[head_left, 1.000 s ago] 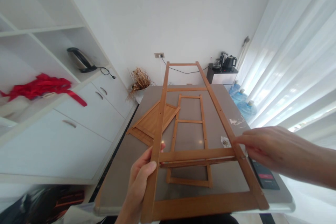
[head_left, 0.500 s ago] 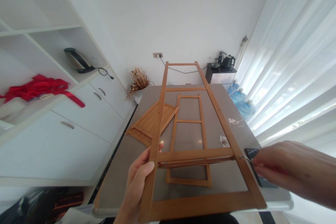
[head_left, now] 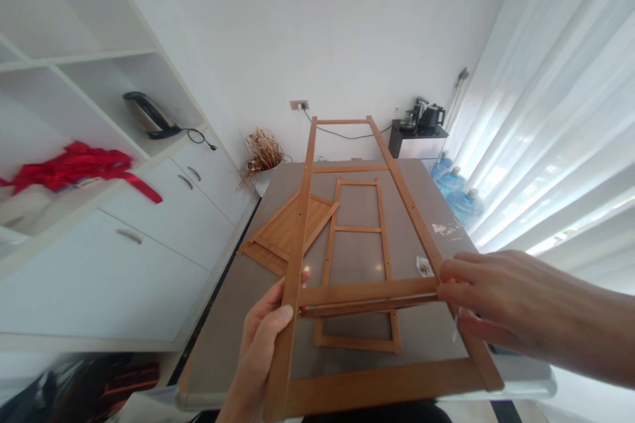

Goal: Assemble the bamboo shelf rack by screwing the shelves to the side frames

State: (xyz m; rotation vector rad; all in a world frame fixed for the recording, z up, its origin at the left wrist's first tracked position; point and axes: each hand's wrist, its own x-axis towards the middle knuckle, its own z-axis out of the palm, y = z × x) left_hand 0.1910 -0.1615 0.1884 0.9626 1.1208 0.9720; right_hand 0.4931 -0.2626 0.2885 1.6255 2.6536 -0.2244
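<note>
My left hand [head_left: 260, 337] is wrapped round the left rail of a wooden frame [head_left: 296, 241], thumb on its near face. The frame tilts up and away from me, with crossbars between its two long rails; below one crossbar [head_left: 367, 290] runs a second slat or panel edge [head_left: 367, 308]. At the right rail, my right hand [head_left: 476, 294] is closed, fingertips against the wood by the crossbar joint. From its fingers sticks out a thin metal hex key [head_left: 456, 325], partly hidden and blurred. The screw hole there is covered by the fingers.
Beneath, on the grey table [head_left: 228, 324], lie a smaller wooden ladder-like frame [head_left: 360, 229] and wooden panels [head_left: 288, 228]. A small plastic packet [head_left: 424, 267] and white scraps [head_left: 445, 230] are at right. A dark phone, mostly hidden, lies under my right hand. Water bottles [head_left: 464, 205] stand beyond.
My right hand has moved left and onto the right rail, its fingertips now at the joint. The hex key has turned from pointing sideways to hanging downward. My left hand and the frame stay put.
</note>
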